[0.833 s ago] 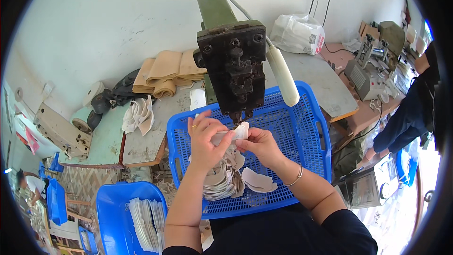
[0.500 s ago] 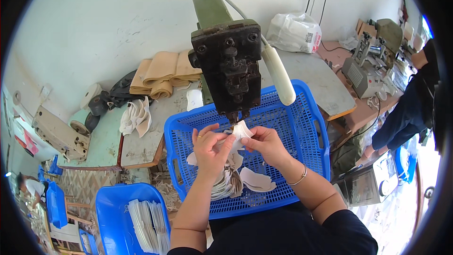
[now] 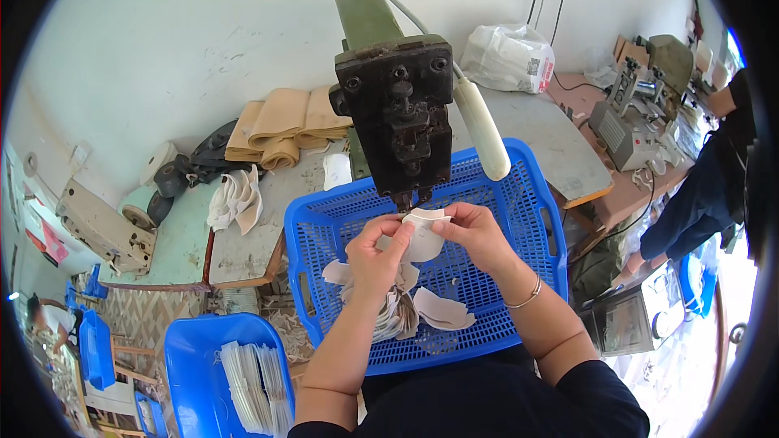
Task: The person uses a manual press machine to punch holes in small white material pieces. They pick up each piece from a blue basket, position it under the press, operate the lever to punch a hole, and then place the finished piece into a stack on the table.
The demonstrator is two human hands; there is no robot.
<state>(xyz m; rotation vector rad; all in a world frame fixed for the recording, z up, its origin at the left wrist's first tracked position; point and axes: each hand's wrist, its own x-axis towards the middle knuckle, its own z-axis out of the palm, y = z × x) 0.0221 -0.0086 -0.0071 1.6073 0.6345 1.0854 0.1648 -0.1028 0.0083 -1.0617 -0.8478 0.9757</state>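
Near a white wall (image 3: 203, 32) and grey worktable (image 3: 556, 142), left hand (image 3: 376, 253) and right hand (image 3: 480, 235) pinch a white piece (image 3: 424, 244).

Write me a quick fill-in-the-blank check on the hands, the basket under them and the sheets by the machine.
1. The left hand and right hand both pinch sheet material coloured ____.
2. The perforated basket beneath them is coloured ____.
3. A metal bangle circles the person's ____ forearm.
4. In the picture, beige rolled sheets lie to the ____ of the black machine head.

Missing words: white; blue; right; left.
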